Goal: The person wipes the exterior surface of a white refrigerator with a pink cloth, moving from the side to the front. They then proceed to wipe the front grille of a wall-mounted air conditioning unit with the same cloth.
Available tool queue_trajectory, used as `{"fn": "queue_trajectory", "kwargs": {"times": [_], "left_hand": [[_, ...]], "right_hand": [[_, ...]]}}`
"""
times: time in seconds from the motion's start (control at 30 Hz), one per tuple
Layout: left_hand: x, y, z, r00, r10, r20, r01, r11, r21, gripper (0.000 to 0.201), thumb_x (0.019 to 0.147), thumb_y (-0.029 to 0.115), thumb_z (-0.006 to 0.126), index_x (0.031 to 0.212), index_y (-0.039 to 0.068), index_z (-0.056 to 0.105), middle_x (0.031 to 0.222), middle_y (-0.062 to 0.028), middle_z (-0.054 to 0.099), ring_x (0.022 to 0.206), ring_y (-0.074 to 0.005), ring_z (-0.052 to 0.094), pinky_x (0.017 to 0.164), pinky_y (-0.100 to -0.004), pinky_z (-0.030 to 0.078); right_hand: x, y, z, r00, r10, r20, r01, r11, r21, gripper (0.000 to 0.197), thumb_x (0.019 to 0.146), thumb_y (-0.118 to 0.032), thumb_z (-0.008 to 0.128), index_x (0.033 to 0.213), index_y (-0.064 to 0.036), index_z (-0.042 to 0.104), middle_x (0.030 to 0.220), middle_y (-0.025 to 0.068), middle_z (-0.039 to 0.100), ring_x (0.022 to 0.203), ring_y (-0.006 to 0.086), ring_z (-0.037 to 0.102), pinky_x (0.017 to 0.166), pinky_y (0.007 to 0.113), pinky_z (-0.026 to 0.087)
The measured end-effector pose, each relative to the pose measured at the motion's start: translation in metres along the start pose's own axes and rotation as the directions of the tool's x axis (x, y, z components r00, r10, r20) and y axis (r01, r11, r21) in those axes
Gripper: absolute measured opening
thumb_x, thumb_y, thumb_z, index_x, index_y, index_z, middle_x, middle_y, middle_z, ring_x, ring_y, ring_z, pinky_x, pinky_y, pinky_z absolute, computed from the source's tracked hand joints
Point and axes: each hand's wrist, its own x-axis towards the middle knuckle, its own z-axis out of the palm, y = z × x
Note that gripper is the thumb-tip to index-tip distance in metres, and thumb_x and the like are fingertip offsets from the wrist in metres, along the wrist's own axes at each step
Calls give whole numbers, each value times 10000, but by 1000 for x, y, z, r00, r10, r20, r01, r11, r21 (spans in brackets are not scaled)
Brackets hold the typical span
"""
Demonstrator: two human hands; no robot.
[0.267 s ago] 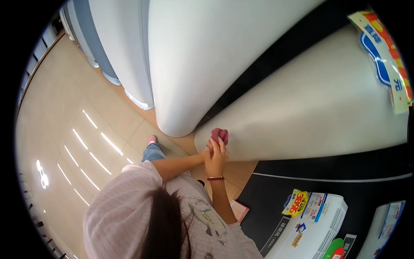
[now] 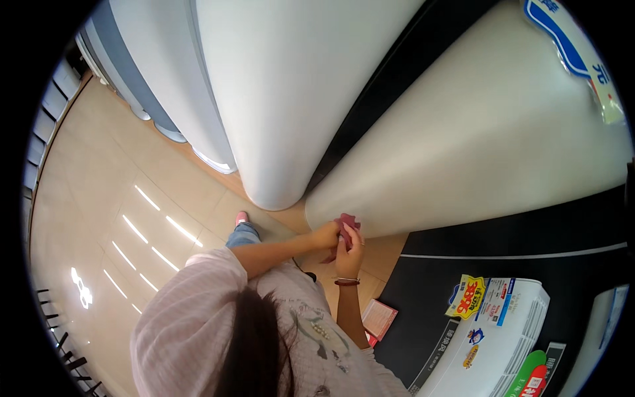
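A dark red cloth point(image 2: 348, 221) is bunched against the lower edge of a white appliance point(image 2: 476, 152). My left hand point(image 2: 325, 235) reaches in from the left and grips the cloth's lower side. My right hand point(image 2: 350, 250), with a dark bracelet at the wrist, comes up from below and holds the cloth too, fingers pressed on it. The two hands touch each other around the cloth. My pink striped sleeve and dark hair fill the lower middle of the view.
A tall white appliance point(image 2: 284, 99) stands left of the first, with a dark gap between them. A white machine with coloured stickers point(image 2: 503, 331) sits at lower right on a black mat point(image 2: 423, 298). A pink booklet point(image 2: 378, 319) lies by my feet on the beige tiled floor point(image 2: 112, 198).
The hands and cloth sit slightly lower and further right in the picture; both hands keep their hold on the cloth.
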Motion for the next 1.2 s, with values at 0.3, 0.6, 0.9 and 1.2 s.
{"fn": "queue_trajectory", "kwargs": {"times": [0.3,0.6,0.9,1.2], "left_hand": [[-77,-74,-76,903,-418,96,346,843,413,280,774,255,529,816,-4,628,628,-108,601,567,-184,567,539,-302,451],[-95,-16,-214,729,-640,243,568,367,-736,322,849,320,521,881,4,578,759,-102,615,639,-170,570,575,-284,477],[-78,-3,-302,832,-555,-19,18,60,-998,351,857,146,487,1133,-51,399,1114,-201,488,1019,-332,513,852,-429,478],[-85,-124,-270,584,-812,-17,-125,-70,-990,262,880,84,344,1060,-85,429,1081,-211,496,997,-309,512,906,-451,435]], "right_hand": [[-15,56,8,669,660,343,-654,303,693,155,797,-58,563,933,15,567,825,87,613,727,185,587,639,292,488],[27,19,80,589,532,608,-618,-189,763,198,811,-56,553,1000,1,540,974,115,590,861,220,577,745,340,489],[145,-52,159,570,579,583,-477,-344,809,169,781,17,472,944,55,496,1003,176,542,960,326,508,829,481,457],[120,51,213,318,717,620,-540,-400,741,215,790,-25,462,997,12,504,1034,165,522,960,355,476,793,488,452]]}}
